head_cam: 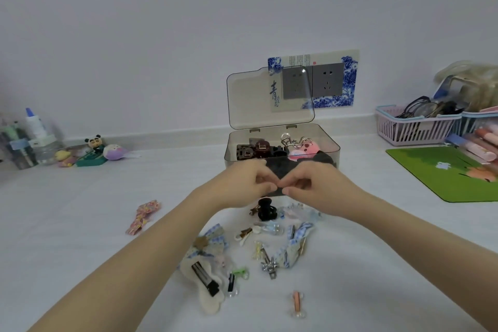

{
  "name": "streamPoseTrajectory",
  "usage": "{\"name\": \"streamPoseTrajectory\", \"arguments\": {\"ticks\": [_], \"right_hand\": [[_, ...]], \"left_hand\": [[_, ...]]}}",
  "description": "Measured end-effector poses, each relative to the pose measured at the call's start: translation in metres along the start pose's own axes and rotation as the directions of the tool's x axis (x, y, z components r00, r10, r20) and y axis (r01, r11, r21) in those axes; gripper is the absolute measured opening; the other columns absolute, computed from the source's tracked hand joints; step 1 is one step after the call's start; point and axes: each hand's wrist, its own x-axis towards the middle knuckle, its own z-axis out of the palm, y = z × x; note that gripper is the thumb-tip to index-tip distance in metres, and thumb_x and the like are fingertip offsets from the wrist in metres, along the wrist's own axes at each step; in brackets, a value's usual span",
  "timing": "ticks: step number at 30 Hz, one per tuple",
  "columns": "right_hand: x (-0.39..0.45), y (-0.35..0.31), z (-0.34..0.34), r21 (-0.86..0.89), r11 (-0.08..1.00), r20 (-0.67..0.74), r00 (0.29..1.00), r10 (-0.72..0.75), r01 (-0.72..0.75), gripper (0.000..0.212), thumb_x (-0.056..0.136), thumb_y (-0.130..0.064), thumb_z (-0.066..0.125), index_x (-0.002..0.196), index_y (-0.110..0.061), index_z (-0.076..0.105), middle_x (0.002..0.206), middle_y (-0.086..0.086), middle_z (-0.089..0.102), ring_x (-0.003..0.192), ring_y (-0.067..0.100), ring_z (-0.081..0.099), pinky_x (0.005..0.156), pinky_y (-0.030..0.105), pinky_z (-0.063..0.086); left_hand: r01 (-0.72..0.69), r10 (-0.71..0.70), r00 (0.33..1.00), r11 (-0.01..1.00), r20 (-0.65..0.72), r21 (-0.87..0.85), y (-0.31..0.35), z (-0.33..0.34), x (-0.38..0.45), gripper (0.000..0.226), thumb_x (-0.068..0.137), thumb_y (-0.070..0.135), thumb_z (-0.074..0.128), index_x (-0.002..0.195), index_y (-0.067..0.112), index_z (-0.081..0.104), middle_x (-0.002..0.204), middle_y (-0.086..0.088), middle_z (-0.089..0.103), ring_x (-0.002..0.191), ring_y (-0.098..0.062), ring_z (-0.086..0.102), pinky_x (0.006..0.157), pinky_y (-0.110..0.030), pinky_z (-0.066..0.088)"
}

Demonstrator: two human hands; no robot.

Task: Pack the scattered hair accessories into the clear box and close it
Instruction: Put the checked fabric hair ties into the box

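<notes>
Colours on the white table [80, 210]

Blue gingham bow [295, 244], black claw clip [266, 209], pink plush [305, 149], green mat [442, 172], smoky clear box [283, 155].

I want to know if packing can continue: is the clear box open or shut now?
Open. The lid stands upright behind the box, on its hinges, and clips show inside.

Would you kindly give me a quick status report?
Both hands, left hand and right hand, pinched together before clear box. Lid up. Black claw clip and others unpacked.
</notes>
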Motion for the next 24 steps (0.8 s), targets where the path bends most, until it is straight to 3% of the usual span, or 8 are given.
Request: {"name": "streamPoseTrajectory", "arguments": {"ticks": [3,7,11,14,18,24], "right_hand": [[-0.007,0.006,0.015,-0.025,0.999,0.076,0.996,0.044,-0.042,0.021,0.086,-0.035,0.061,0.104,-0.03,0.07,0.092,-0.017,0.058,0.087,0.0,0.056,0.079,0.019,0.046],[-0.015,0.009,0.009,0.022,1.0,0.228,0.973,-0.027,0.022,0.027,0.085,-0.041,0.062,0.11,-0.033,0.068,0.096,-0.024,0.054,0.091,-0.012,0.048,0.078,0.012,0.038],[-0.024,0.019,-0.002,0.079,0.994,0.397,0.913,-0.097,0.071,0.026,0.073,-0.046,0.072,0.098,-0.05,0.066,0.113,-0.023,0.055,0.108,-0.017,0.037,0.09,0.008,0.031],[-0.023,0.025,0.002,0.061,0.993,0.389,0.914,-0.119,0.103,0.027,0.068,-0.045,0.076,0.093,-0.051,0.067,0.111,-0.024,0.057,0.108,-0.015,0.034,0.091,0.009,0.029],[-0.02,0.029,0.01,-0.031,0.988,0.298,0.945,-0.137,0.153,0.019,0.069,-0.048,0.074,0.088,-0.048,0.069,0.102,-0.022,0.062,0.105,-0.001,0.04,0.092,0.025,0.036],[-0.026,0.024,0.017,-0.078,0.986,0.302,0.946,-0.12,0.15,0.011,0.082,-0.047,0.062,0.086,-0.053,0.053,0.106,-0.011,0.053,0.105,0.007,0.045,0.094,0.027,0.038]], "left_hand": [[0.054,-0.057,0.995,0.998,0.079,0.038,-0.004,0.018,-0.014,0.03,0.091,0.029,0.058,0.119,0.027,0.066,0.118,0.002,0.065,0.113,-0.016,0.054,0.099,-0.037,0.043],[0.084,-0.082,0.995,0.996,0.062,-0.019,-0.002,0.028,-0.025,0.026,0.087,0.026,0.063,0.112,0.029,0.069,0.103,0.006,0.069,0.094,-0.014,0.061,0.085,-0.034,0.051],[0.138,-0.139,0.989,0.99,-0.049,-0.033,-0.005,0.031,-0.028,0.024,0.083,0.022,0.068,0.108,0.025,0.069,0.107,0.007,0.067,0.09,-0.012,0.061,0.081,-0.027,0.051],[0.146,-0.149,0.987,0.988,-0.058,-0.059,-0.005,0.031,-0.03,0.024,0.082,0.023,0.07,0.106,0.024,0.069,0.104,0.007,0.067,0.089,-0.012,0.061,0.081,-0.028,0.051],[0.119,-0.122,0.99,0.991,-0.064,-0.059,-0.002,0.03,-0.032,0.029,0.086,0.024,0.067,0.114,0.024,0.066,0.11,0.009,0.065,0.096,-0.01,0.059,0.079,-0.02,0.045],[0.08,-0.108,0.985,0.976,-0.135,-0.201,-0.002,0.022,-0.045,0.021,0.086,0.028,0.066,0.107,0.029,0.07,0.113,0.015,0.063,0.091,0.005,0.056,0.076,-0.012,0.04]]}}
